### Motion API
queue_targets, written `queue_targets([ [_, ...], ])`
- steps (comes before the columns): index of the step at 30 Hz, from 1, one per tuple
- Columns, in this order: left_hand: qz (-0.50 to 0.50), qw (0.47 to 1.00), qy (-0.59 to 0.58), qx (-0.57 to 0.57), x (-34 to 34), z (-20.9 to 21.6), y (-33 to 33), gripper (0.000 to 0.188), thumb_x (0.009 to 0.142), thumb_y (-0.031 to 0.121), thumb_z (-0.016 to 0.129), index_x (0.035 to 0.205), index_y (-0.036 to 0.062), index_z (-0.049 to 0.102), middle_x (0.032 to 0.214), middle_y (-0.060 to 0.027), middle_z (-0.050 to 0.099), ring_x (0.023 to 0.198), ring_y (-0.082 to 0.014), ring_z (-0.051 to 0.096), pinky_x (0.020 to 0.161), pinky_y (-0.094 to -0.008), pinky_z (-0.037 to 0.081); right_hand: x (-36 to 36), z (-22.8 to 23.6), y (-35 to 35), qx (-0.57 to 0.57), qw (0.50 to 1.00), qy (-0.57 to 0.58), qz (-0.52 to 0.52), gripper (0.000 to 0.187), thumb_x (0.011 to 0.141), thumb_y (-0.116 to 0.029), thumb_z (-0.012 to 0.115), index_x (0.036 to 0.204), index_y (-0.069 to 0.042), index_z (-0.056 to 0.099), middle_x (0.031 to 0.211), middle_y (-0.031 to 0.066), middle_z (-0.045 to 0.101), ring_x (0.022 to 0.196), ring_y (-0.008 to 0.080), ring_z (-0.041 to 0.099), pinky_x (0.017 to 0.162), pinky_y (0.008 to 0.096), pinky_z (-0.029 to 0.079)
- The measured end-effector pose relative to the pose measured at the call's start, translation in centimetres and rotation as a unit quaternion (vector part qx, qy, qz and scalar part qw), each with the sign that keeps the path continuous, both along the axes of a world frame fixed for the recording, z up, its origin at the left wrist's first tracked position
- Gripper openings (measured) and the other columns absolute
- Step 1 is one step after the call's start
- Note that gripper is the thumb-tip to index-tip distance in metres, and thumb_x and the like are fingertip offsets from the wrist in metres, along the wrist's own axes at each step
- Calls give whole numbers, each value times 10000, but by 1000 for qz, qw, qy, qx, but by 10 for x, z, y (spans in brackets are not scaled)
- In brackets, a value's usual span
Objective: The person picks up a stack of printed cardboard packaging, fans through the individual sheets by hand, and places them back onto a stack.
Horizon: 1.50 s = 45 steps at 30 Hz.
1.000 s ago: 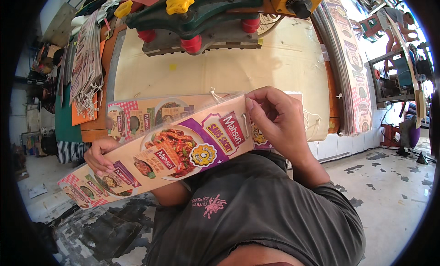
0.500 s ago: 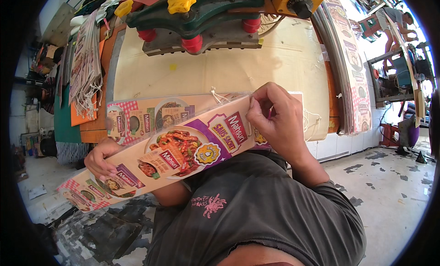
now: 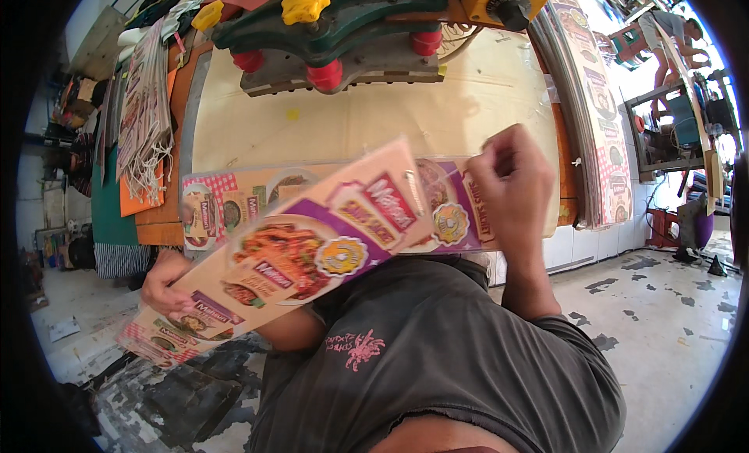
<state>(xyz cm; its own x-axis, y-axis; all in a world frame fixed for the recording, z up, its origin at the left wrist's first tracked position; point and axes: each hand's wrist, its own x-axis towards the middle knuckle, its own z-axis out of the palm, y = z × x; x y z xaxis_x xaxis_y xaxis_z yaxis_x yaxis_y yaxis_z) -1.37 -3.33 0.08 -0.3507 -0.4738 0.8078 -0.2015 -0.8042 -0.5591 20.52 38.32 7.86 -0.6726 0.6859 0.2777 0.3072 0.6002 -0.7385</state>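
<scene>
My left hand is closed round the lower left part of a long printed hanging sign. The sign carries food pictures on a tan ground with a purple patch, and it tilts up toward the right. At its upper right end there is a small slot-like mark, with no hand on it. To the right of that end is my right hand, raised, its fingers curled together; what they hold, if anything, is hidden. Beneath both, a similar printed sign lies flat along the table's near edge, partly covered.
A press with a green frame, yellow knobs and red feet stands at the back of the cream-topped table. Stacked printed signs lie on the right; more corded signs lie on the left. A person is at the far right.
My right hand has left the sign's upper end and moved right and slightly up. The sign, still in my left hand, has shifted a little and its upper end stands higher.
</scene>
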Motion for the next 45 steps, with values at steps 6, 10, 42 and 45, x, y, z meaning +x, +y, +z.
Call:
queue_targets([
  [6, 27, 998, -55, 13, -9, 6, 25, 268, 871, 18, 675, 649, 78, 539, 515, -11, 556, 409, -103, 550, 511, -183, 461, 17, 12, 3, -367, 901, 164, 162, 120, 987, -87, 553, 903, -2, 542, 867, 143, 690, 672, 156, 668, 548, 270, 518],
  [10, -88, 988, -130, 17, -8, -24, 12, 265, 918, 55, 671, 694, 93, 534, 508, 34, 525, 420, -45, 544, 495, -147, 453, 19, 11, 3, -565, 724, 248, 308, 136, 1039, -131, 475, 985, -11, 509, 833, 138, 647, 639, 170, 641, 515, 250, 502],
  [42, -6, 934, -332, -132, 0, -52, 17, 335, 730, -90, 658, 640, 169, 464, 514, 53, 491, 430, -70, 497, 569, -163, 453, 100, 52, 85, -91, 872, -27, 481, 402, 926, -310, 721, 1075, 63, 720, 1318, 333, 589, 760, 171, 647, 633, 272, 515],
  [45, -92, 946, -270, -154, 23, -17, 84, 330, 728, -100, 646, 639, 164, 471, 523, 45, 501, 452, -82, 516, 626, -185, 468, 78, 23, 71, -268, 860, 15, 434, 700, 866, -527, 743, 1212, 72, 636, 1317, 271, 614, 870, 193, 680, 620, 255, 504],
])
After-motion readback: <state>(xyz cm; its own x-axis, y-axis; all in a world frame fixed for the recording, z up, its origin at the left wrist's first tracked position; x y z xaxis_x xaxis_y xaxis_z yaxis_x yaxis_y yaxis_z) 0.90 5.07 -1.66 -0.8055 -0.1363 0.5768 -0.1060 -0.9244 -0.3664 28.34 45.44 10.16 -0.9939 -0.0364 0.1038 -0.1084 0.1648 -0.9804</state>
